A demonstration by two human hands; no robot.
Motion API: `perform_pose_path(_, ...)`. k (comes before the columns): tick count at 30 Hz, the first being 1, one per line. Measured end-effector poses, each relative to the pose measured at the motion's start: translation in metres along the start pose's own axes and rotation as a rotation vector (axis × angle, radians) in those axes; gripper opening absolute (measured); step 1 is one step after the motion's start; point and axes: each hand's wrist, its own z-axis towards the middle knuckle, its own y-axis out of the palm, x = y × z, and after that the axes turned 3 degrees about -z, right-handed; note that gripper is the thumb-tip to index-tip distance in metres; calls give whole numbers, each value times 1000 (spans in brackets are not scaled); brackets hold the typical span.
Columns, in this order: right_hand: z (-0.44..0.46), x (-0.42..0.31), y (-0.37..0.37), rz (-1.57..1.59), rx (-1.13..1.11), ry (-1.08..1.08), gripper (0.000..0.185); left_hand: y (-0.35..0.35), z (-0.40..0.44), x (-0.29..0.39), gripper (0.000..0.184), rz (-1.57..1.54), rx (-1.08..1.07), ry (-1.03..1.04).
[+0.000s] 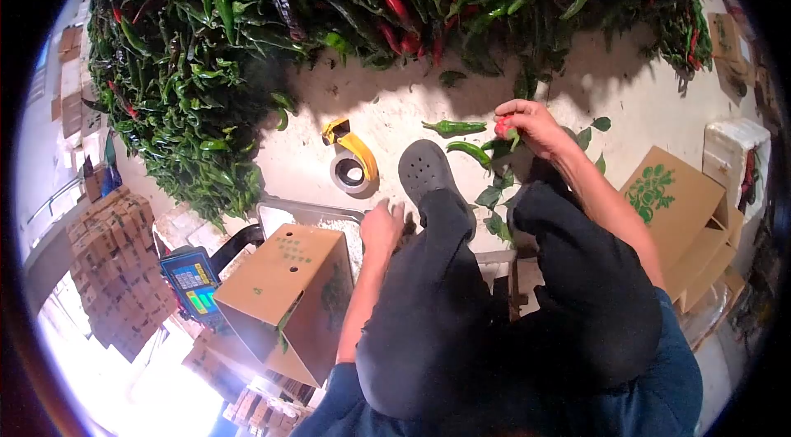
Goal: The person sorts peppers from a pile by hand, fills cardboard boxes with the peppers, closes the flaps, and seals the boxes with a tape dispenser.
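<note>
Your right hand (531,130) has its thumb and fingertips closed around a red pepper (506,127), with the green stem pointing down from the grip. It is above the pale floor (321,91), just beside two loose green peppers (461,140) and some leafy sprigs (494,200). Your left hand (382,227) is lowered near the cardboard box (284,297) on the scale (191,282); its fingers look loosely bent, but you cannot tell how far they close or whether they touch anything.

That box is tilted and has two round holes and green printing too small to read; a bit of greenery (285,327) shows at its edge, but its contents are hidden. On your right, another carton (671,198) bears a green plant design. Beyond it, a white foam box (725,144) has something dark and red inside. A yellow tape dispenser (356,154) with its roll lies between your left hand and the big pepper heap (395,9), mostly green with scattered reds.
</note>
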Motion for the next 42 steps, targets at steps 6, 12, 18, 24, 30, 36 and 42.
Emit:
perform_pose_path(6,33,-44,53,-250,112,19,21,-47,105,105,48,-1155,-67,102)
perform_pose_path(12,160,-46,58,-531,281,62,20,-41,215,185,48,-1085,271,-35)
perform_pose_path(18,154,-72,88,-141,138,-251,25,-25,221,148,44,-1093,365,-21)
perform_pose_path(24,160,-85,87,-248,137,-290,20,-51,227,167,37,-1622,225,223)
perform_pose_path(30,165,-94,80,-336,142,-319,19,-53,231,169,45,-1628,148,165)
perform_pose_path(36,162,-101,83,-303,61,-142,28,-55,240,184,54,-1364,-39,127)
perform_pose_path(42,156,-87,82,-202,106,-302,45,-34,267,170,49,-1259,-193,77)
